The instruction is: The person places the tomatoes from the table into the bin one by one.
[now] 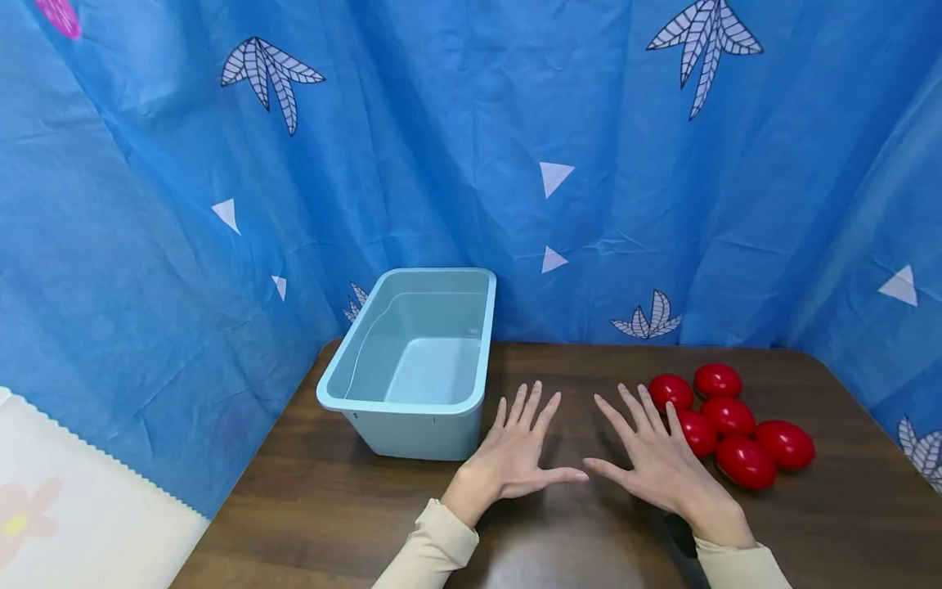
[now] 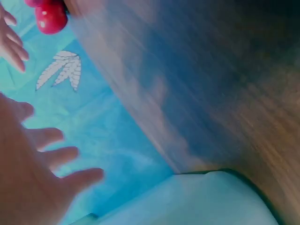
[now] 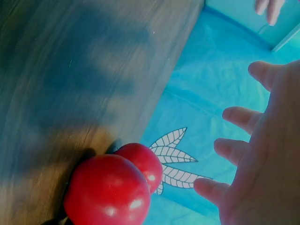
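Observation:
Over the brown table, my left hand [image 1: 508, 462] is spread with straight fingers, just to the right of a light blue plastic bin [image 1: 419, 435]. Nothing is in its grasp. My right hand [image 1: 655, 466] is likewise spread and holds nothing. The two thumbs point towards each other with a small gap between the tips. Several glossy red egg-shaped objects [image 1: 745, 462] lie clustered to the right of my right hand, which hides part of the nearest ones. In the right wrist view two of these red objects [image 3: 108, 192] sit below and left of the fingers.
The bin stands at the table's back left, its inside bare. A blue curtain [image 1: 471, 164] with leaf and triangle prints hangs behind the table [image 1: 294, 515] and along its sides. A pale cloth with a flower print [image 1: 88, 507] is at the lower left.

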`<action>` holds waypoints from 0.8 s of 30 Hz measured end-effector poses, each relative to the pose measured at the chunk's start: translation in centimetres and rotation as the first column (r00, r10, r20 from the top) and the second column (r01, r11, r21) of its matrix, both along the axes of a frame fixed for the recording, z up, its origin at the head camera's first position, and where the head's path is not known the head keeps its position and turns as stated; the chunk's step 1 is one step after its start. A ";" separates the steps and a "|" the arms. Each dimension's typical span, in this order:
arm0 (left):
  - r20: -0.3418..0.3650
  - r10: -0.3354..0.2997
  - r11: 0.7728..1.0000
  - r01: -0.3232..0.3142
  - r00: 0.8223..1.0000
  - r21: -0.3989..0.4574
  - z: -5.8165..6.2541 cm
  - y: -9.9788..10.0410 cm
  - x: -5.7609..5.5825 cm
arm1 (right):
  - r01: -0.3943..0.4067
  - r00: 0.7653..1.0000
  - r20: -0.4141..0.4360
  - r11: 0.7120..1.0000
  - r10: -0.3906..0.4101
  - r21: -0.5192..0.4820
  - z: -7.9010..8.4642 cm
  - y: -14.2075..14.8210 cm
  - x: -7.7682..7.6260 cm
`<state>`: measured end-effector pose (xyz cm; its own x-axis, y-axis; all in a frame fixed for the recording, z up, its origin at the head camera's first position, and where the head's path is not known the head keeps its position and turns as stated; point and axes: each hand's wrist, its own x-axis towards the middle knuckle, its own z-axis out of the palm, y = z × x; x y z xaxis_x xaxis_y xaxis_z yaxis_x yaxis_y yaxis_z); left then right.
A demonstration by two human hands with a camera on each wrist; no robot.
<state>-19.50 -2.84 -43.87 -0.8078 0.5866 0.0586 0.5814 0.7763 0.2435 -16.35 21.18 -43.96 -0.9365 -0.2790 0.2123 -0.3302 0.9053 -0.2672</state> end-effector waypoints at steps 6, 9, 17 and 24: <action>-0.059 -0.127 0.981 0.134 0.990 0.138 2.6 -0.1 1.8 | -0.007 1.000 0.010 1.000 0.007 0.002 0.2 0.3 -0.1; -0.057 -0.177 0.948 0.186 0.983 0.257 4.7 -1.0 2.9 | -0.004 1.000 0.020 1.000 0.004 0.001 0.3 0.5 -0.1; -0.070 -0.026 0.868 0.057 0.997 0.494 10.0 -8.0 5.0 | 0.018 0.999 0.051 1.000 -0.017 -0.020 0.3 1.7 0.1; -0.004 0.492 0.667 -0.374 0.870 0.645 11.5 -18.2 5.3 | 0.031 0.996 0.088 0.998 -0.026 -0.056 0.6 4.1 0.1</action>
